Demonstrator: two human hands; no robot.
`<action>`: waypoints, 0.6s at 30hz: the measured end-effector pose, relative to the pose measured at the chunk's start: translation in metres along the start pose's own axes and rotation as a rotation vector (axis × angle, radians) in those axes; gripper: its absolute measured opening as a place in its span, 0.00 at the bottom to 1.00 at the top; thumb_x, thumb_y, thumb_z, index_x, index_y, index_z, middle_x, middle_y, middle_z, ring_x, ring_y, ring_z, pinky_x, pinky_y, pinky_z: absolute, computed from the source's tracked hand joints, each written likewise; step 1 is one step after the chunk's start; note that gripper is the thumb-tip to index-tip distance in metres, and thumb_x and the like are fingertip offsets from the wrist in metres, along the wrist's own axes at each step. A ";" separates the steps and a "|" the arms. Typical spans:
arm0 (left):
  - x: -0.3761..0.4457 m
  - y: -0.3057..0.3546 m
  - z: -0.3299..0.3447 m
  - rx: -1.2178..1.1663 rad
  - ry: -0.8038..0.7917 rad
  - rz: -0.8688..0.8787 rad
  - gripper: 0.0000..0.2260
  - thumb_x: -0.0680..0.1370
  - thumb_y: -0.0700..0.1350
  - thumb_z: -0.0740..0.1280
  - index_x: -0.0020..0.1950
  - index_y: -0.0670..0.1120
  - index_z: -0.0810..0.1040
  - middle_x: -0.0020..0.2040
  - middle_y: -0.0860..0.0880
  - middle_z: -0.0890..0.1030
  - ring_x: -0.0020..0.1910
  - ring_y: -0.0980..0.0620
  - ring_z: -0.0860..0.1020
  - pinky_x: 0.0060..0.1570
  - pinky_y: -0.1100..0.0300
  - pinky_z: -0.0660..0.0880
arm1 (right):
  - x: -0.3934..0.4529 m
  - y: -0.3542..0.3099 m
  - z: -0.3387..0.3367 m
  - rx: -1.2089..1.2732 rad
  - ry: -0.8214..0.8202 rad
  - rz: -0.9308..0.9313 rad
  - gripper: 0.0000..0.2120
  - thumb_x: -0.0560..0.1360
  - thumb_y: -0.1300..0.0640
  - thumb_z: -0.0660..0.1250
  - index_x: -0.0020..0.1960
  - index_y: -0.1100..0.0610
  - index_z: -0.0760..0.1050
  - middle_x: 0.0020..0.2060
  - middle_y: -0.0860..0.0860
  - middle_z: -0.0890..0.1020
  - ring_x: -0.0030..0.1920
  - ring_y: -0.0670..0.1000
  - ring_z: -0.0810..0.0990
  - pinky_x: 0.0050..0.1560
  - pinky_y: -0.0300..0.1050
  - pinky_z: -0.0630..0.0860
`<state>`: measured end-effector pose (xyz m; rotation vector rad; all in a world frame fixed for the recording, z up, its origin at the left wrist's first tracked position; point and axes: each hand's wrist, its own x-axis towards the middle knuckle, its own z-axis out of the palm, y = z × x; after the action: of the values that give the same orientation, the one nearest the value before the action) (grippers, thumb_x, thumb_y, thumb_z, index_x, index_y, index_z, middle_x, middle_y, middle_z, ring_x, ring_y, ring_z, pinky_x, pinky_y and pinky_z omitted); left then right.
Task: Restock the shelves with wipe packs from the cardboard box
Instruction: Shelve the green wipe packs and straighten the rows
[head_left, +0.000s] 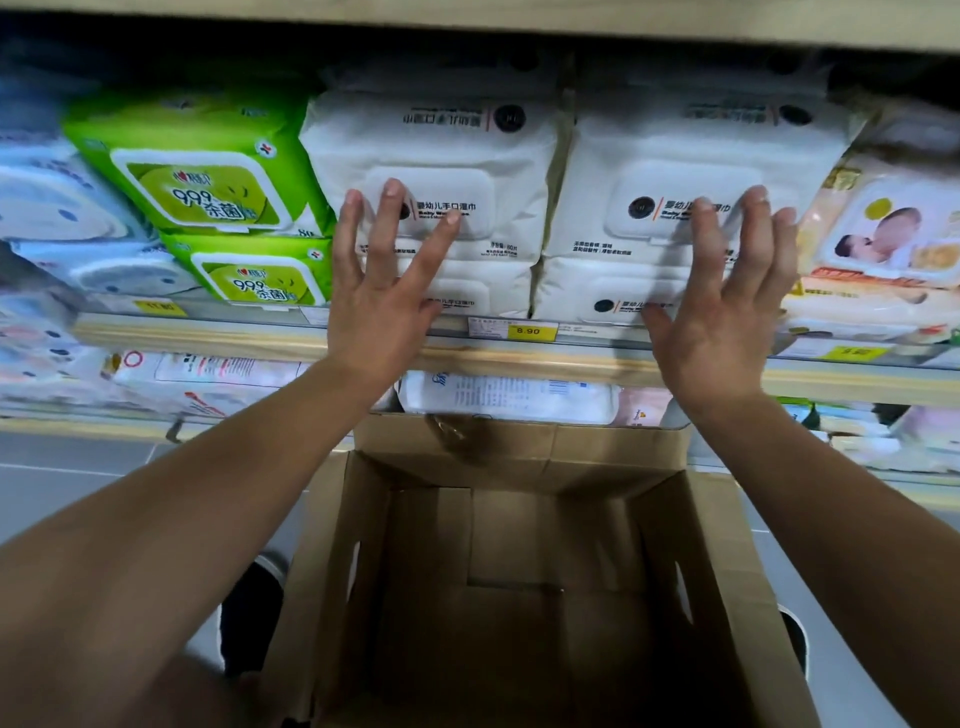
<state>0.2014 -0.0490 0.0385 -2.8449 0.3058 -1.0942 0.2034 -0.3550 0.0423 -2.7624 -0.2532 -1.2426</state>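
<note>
Two stacks of white wipe packs stand side by side on the wooden shelf (218, 340). My left hand (382, 283) lies flat, fingers spread, against the front of the left stack (467, 150). My right hand (727, 306) presses flat on the right stack (644, 171) in the same way. Neither hand grips a pack. Below my arms stands the brown cardboard box (701, 561), its flaps open and its inside showing only bare cardboard.
Green wipe packs (192, 171) sit left of the white stacks, pale blue packs (47, 208) further left, and baby-print packs (893, 234) to the right. A yellow price tag (525, 330) marks the shelf edge. A lower shelf holds more packs (509, 397). Grey floor lies at left.
</note>
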 end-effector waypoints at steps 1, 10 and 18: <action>0.000 -0.002 0.001 -0.023 0.002 0.008 0.41 0.68 0.51 0.74 0.76 0.57 0.55 0.73 0.45 0.46 0.72 0.35 0.49 0.72 0.42 0.55 | 0.000 0.000 0.001 0.013 0.005 0.005 0.44 0.67 0.57 0.73 0.77 0.55 0.54 0.75 0.60 0.54 0.74 0.67 0.54 0.76 0.55 0.47; 0.003 -0.008 -0.004 -0.032 -0.035 0.028 0.42 0.68 0.53 0.74 0.76 0.56 0.56 0.74 0.44 0.47 0.73 0.31 0.52 0.72 0.40 0.54 | 0.002 -0.001 -0.002 0.096 -0.034 0.054 0.45 0.66 0.60 0.73 0.77 0.54 0.53 0.74 0.62 0.55 0.74 0.68 0.52 0.76 0.51 0.43; 0.002 0.010 -0.044 -0.088 -0.198 -0.083 0.38 0.70 0.56 0.70 0.76 0.56 0.56 0.77 0.40 0.52 0.75 0.36 0.53 0.68 0.34 0.56 | 0.006 -0.010 -0.044 0.071 -0.291 0.112 0.46 0.68 0.49 0.75 0.77 0.52 0.53 0.77 0.59 0.53 0.76 0.64 0.51 0.76 0.57 0.49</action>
<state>0.1715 -0.0595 0.0707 -3.0381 0.2292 -0.8207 0.1730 -0.3511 0.0758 -2.8437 -0.1587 -0.7892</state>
